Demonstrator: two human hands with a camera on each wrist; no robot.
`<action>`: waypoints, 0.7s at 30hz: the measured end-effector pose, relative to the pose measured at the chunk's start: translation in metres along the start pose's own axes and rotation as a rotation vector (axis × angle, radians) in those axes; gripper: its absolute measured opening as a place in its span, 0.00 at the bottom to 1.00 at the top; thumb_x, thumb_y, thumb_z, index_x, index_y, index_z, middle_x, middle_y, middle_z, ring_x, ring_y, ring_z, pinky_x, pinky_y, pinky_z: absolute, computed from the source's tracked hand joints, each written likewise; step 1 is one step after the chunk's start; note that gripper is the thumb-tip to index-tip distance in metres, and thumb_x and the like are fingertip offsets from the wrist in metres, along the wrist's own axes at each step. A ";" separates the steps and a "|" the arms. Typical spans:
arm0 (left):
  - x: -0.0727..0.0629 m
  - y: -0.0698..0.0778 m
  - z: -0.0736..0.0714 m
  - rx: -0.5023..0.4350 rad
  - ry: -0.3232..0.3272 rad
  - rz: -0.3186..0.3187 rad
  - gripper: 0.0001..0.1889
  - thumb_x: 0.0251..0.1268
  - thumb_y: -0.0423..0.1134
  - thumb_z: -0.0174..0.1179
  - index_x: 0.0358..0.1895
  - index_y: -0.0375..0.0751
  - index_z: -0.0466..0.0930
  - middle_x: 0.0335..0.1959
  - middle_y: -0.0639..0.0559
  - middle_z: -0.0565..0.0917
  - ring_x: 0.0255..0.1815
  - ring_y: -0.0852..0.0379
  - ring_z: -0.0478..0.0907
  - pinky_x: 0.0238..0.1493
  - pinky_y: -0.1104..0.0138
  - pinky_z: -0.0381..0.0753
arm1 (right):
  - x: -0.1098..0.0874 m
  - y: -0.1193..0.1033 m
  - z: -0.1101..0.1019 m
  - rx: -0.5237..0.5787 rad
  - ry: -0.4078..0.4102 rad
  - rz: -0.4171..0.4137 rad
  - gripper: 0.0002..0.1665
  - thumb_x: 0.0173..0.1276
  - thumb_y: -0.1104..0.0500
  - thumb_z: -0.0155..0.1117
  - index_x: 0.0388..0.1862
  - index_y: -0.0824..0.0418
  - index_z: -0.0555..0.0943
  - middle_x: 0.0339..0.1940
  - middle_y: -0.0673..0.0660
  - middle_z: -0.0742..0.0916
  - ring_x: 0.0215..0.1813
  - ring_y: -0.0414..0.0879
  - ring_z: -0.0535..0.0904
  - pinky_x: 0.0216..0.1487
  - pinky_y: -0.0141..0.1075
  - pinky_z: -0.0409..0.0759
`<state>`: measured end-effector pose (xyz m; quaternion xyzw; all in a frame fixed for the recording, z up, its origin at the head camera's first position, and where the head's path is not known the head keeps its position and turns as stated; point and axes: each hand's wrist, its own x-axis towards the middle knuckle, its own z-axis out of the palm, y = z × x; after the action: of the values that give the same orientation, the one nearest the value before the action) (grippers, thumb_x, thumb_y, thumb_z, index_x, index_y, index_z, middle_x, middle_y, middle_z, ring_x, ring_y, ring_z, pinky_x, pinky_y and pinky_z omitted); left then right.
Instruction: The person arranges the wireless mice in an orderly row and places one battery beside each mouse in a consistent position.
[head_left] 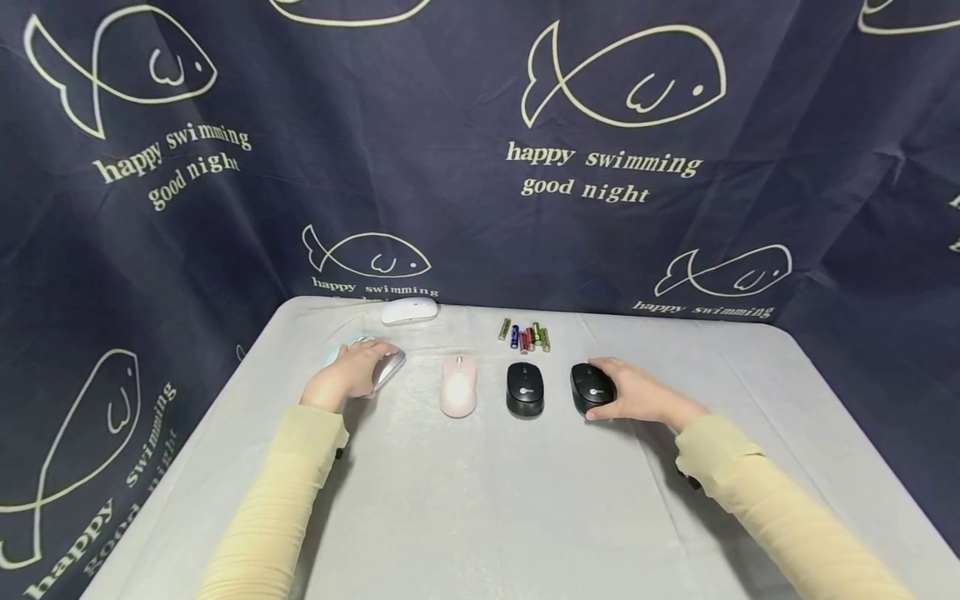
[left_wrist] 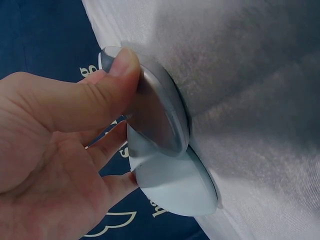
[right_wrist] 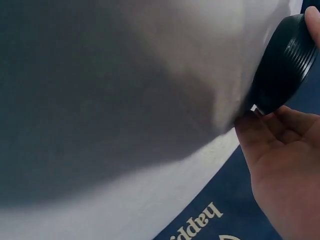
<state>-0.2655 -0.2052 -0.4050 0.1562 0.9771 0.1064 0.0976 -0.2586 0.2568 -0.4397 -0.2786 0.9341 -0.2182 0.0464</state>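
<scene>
My left hand (head_left: pixel 347 377) holds a silver-grey computer mouse (head_left: pixel 388 368) at the left of the table, with the thumb along its near side in the left wrist view. Right beside that mouse lies a light blue mouse (left_wrist: pixel 175 185), largely covered by the hand in the head view. On the other side, my right hand (head_left: pixel 633 394) grips a black mouse (head_left: pixel 588 387) between thumb and fingers. The right wrist view shows the ribbed side of this black mouse (right_wrist: pixel 284 62), close to the cloth. Whether either held mouse touches the table is hard to tell.
Between the hands lie a pink mouse (head_left: pixel 458 387) and a second black mouse (head_left: pixel 525 392). Behind them is a small group of several batteries (head_left: pixel 525 337). A white mouse (head_left: pixel 409 311) sits near the back edge of the grey table (head_left: pixel 480 500). Dark blue curtains surround the table.
</scene>
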 end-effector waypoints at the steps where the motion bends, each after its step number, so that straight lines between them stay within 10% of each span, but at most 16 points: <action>1: 0.000 0.000 0.000 0.003 0.000 0.001 0.44 0.34 0.21 0.70 0.65 0.40 0.67 0.68 0.37 0.66 0.68 0.33 0.59 0.64 0.34 0.50 | 0.000 0.001 0.001 0.010 0.004 0.005 0.60 0.43 0.42 0.77 0.66 0.76 0.62 0.64 0.72 0.71 0.66 0.64 0.66 0.66 0.55 0.63; 21: 0.001 0.002 -0.004 0.056 -0.071 -0.009 0.45 0.37 0.24 0.71 0.67 0.42 0.65 0.68 0.37 0.64 0.68 0.32 0.58 0.65 0.36 0.50 | -0.005 0.002 0.004 0.052 0.012 0.060 0.60 0.44 0.41 0.77 0.68 0.70 0.62 0.66 0.69 0.70 0.67 0.64 0.65 0.65 0.56 0.62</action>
<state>-0.2670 -0.2036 -0.4012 0.1581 0.9763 0.0731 0.1282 -0.2551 0.2595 -0.4445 -0.2478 0.9364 -0.2425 0.0544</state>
